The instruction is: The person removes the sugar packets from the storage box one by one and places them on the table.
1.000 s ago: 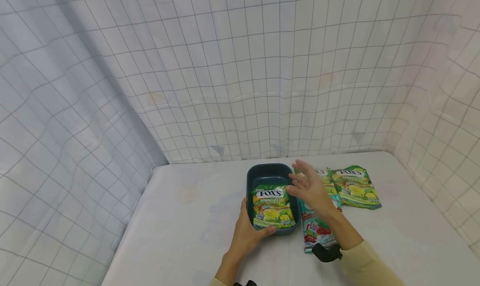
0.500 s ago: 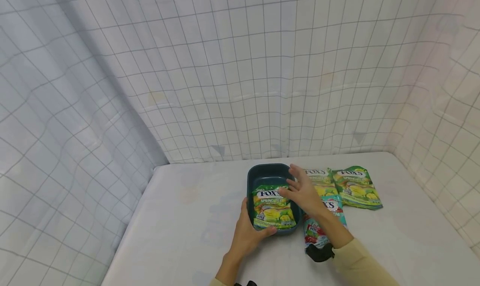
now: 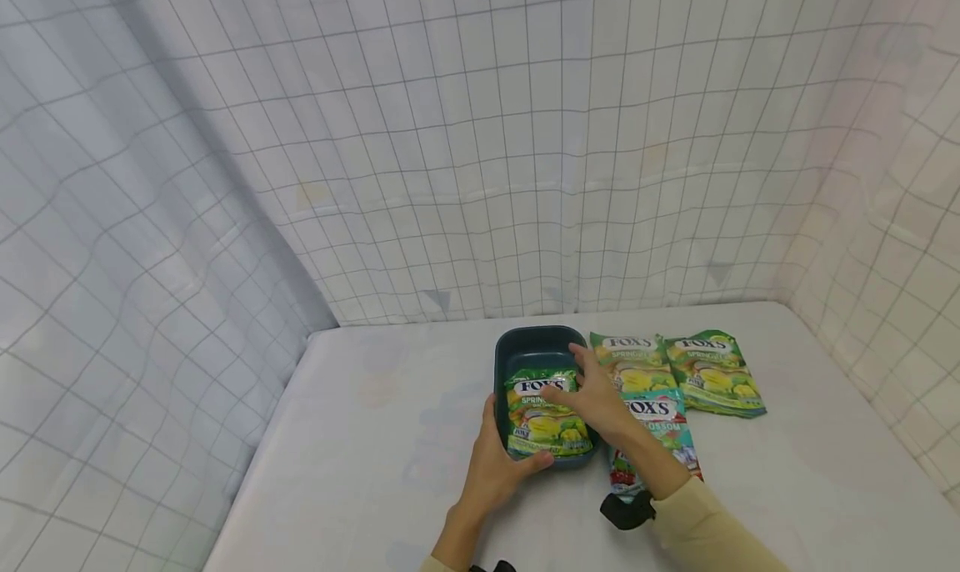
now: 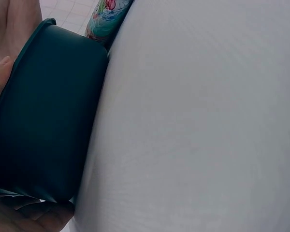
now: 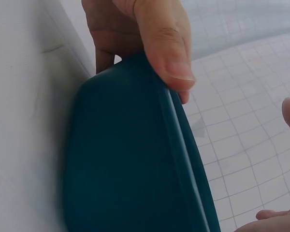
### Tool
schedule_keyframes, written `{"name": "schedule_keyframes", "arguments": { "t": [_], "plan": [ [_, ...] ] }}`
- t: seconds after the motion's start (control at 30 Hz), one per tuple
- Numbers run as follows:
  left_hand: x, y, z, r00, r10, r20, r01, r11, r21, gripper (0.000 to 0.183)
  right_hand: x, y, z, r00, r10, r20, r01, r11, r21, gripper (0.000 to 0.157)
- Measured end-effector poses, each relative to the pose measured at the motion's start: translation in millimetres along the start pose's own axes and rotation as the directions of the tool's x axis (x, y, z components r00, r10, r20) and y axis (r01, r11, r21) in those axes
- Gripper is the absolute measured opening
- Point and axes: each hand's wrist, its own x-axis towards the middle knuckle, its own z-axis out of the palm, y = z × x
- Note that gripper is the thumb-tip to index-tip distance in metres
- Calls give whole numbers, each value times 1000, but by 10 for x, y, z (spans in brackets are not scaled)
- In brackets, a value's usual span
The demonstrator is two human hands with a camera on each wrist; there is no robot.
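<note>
A teal rectangular container (image 3: 540,338) stands on the table with a green Fox's Spring Tea candy packet (image 3: 551,426) lying inside. My left hand (image 3: 491,468) grips its near left corner, the thumb over the near rim and the fingers along the left wall. In the left wrist view, thumb and fingers wrap the dark container wall (image 4: 48,111). My right hand (image 3: 596,397) is over the container's right side, fingers spread and bent, overlapping the packet's upper right in the head view. The left thumb (image 5: 176,65) shows on the rim in the right wrist view.
To the container's right lie two more green Spring Tea packets, one nearer (image 3: 633,368) and one farther right (image 3: 712,376). A turquoise-and-red Fox's packet (image 3: 667,426) sits below them, partly under the right forearm. Gridded white curtains (image 3: 465,180) enclose the white table (image 3: 360,455).
My right hand has moved left and slightly lower, from the container's right edge to over the packet inside, uncovering more of the packets on the right. My left hand keeps its place.
</note>
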Motion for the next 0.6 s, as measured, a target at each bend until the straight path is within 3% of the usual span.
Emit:
{"name": "schedule_keyframes", "arguments": {
  "t": [0.27, 0.6],
  "plan": [
    [-5, -5, -9, 1000, 21, -1, -21, 999, -24, 125, 38, 82, 116, 995, 98, -23, -100, 992, -78, 103],
    [3, -4, -6, 1000, 24, 0, -24, 999, -26, 124, 85, 104, 173, 992, 128, -1, -128, 986, -106, 101]
  ]
}}
